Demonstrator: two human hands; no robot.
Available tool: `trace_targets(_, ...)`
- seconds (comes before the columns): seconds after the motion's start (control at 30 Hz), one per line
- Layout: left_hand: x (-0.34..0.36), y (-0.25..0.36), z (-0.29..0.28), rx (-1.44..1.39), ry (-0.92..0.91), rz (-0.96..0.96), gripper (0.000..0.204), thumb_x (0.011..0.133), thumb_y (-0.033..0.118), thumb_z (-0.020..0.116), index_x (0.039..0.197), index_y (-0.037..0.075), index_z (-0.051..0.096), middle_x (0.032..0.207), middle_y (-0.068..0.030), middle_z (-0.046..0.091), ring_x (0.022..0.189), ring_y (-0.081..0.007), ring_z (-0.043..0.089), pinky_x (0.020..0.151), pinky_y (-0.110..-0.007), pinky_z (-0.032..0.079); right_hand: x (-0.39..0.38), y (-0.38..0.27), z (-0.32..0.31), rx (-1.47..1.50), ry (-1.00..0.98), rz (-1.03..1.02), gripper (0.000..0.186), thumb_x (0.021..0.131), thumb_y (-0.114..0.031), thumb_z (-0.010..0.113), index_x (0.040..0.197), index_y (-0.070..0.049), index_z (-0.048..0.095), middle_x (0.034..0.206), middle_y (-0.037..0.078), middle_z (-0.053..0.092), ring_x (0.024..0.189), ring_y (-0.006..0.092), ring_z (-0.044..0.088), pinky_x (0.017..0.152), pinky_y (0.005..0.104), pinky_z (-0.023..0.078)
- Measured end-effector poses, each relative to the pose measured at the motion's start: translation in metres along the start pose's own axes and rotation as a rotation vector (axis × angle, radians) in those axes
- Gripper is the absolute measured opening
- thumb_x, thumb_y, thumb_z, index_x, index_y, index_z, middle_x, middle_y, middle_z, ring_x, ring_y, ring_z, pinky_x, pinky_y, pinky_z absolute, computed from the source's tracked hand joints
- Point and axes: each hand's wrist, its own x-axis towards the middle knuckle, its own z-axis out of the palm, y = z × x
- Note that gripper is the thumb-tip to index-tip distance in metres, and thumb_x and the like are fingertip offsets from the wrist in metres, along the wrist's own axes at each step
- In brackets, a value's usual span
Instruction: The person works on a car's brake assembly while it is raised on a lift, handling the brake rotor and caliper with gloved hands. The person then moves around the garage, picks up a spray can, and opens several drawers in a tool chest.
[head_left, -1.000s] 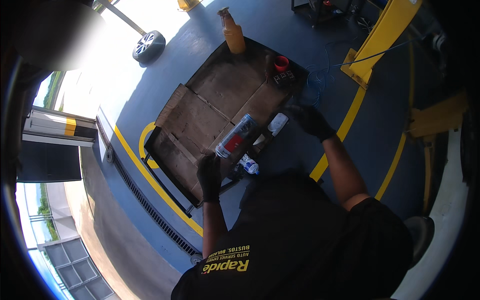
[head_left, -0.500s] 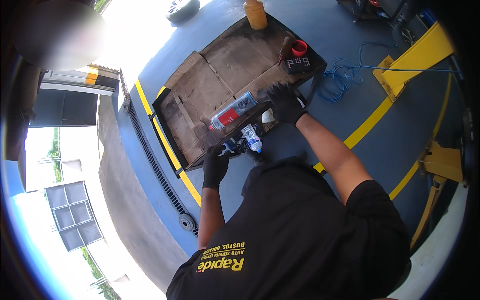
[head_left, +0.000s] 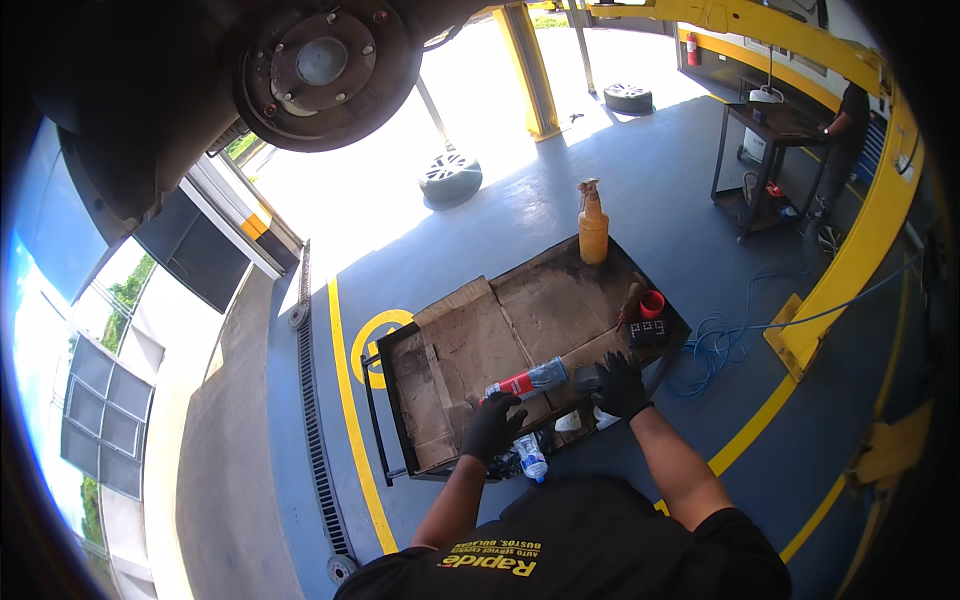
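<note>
My left hand (head_left: 490, 425), black-gloved with bent fingers apart, is at the left end of a red-and-silver aerosol can (head_left: 525, 381) lying across the cardboard-lined cart (head_left: 545, 315). My right hand (head_left: 622, 390), also gloved, reaches over the cart's near right side beside the can's other end, fingers spread. A plastic bottle (head_left: 531, 457) with a blue cap sits below the can. An amber spray bottle (head_left: 592, 235) stands at the back corner; a red cup (head_left: 651, 303) and a dark socket holder (head_left: 648, 330) are at the right.
A wheel hub (head_left: 322, 62) hangs overhead. Tires (head_left: 449, 180) lie beyond the cart. A yellow lift post (head_left: 835, 290) and blue hose (head_left: 715, 350) are right. A co-worker (head_left: 845, 130) stands by a second cart (head_left: 760, 125). A floor drain (head_left: 315, 420) runs left.
The view has tilted upward, showing the hub and co-worker. My left hand has moved up to the can's end; my right hand has reached in over the cart since a second ago.
</note>
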Motion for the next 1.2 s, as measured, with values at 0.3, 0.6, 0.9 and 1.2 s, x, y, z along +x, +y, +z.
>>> trace_targets(0.3,0.044,-0.054,-0.019,0.302,-0.255,0.033,0.074,0.084,0.04,0.082,0.148,0.013,0.055,0.154,-0.0191,0.054,0.142,-0.0427,0.049,0.114,-0.058,0.041,-0.186,0.011,0.06,0.445,0.073,0.626,0.06,0.081,-0.032,0.082,0.132,-0.008,0.063,0.141,0.021,0.06,0.133,0.0384,0.056,0.111,0.0517,0.044)
trace_targets(0.6,0.087,-0.075,-0.039,0.28,-0.494,-0.06,0.084,0.071,0.041,0.092,0.14,0.007,0.06,0.13,-0.0191,0.066,0.118,-0.0415,0.065,0.1,-0.052,0.054,-0.526,-0.076,0.106,0.744,-0.806,1.664,0.051,0.103,-0.051,0.058,0.122,-0.006,0.075,0.125,0.013,0.074,0.116,0.0253,0.069,0.1,0.0443,0.054)
trace_targets(0.9,0.106,-0.073,-0.052,0.218,-0.283,0.016,0.077,0.067,0.03,0.097,0.127,0.0,0.06,0.119,-0.0213,0.069,0.108,-0.0419,0.069,0.094,-0.049,0.058,-0.539,-0.185,0.098,0.95,-0.553,1.846,0.053,0.106,-0.047,0.05,0.132,-0.005,0.07,0.139,0.015,0.069,0.127,0.0289,0.066,0.108,0.0461,0.051)
trace_targets(1.2,0.089,0.008,0.035,0.72,-0.348,-0.067,0.091,0.077,0.053,0.088,0.141,-0.001,0.052,0.138,-0.0259,0.06,0.126,-0.0466,0.06,0.103,-0.055,0.052,-0.624,0.05,0.128,0.741,-0.481,1.674,0.047,0.109,-0.039,0.044,0.138,-0.009,0.067,0.143,0.013,0.066,0.128,0.0311,0.065,0.11,0.0469,0.05)
